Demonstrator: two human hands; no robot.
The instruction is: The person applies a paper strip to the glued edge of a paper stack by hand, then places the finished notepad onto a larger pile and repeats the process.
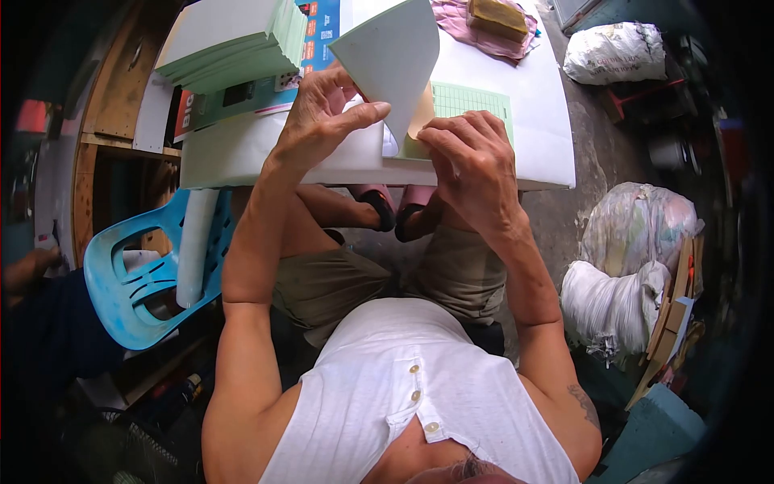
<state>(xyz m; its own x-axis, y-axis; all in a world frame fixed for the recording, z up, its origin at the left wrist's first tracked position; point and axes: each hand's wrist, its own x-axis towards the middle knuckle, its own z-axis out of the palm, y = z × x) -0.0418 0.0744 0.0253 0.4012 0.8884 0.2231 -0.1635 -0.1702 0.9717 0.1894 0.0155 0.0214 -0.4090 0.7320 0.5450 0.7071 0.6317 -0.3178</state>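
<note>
A pale sheet (391, 60) stands raised and bent above the white-covered table. My left hand (326, 113) is closed on its lower left part, with the thumb across the near face and the other fingers partly hidden. My right hand (476, 157) is closed, its fingertips pinching the lower edge of a tan piece (421, 113) beside the sheet. Beneath the right fingers lies a green pad with a printed grid (476, 98). At the table's back left is a thick stack of green-edged paper (242, 48), on top of blue printed material (322, 28).
A yellowish block (497, 19) rests on pink cloth (459, 24) at the table's back right. Left of my legs is a blue plastic chair (109, 258) with a white roll (196, 242). White sacks (617, 52) and bagged items (637, 222) stand right. A person's hand (32, 264) shows far left.
</note>
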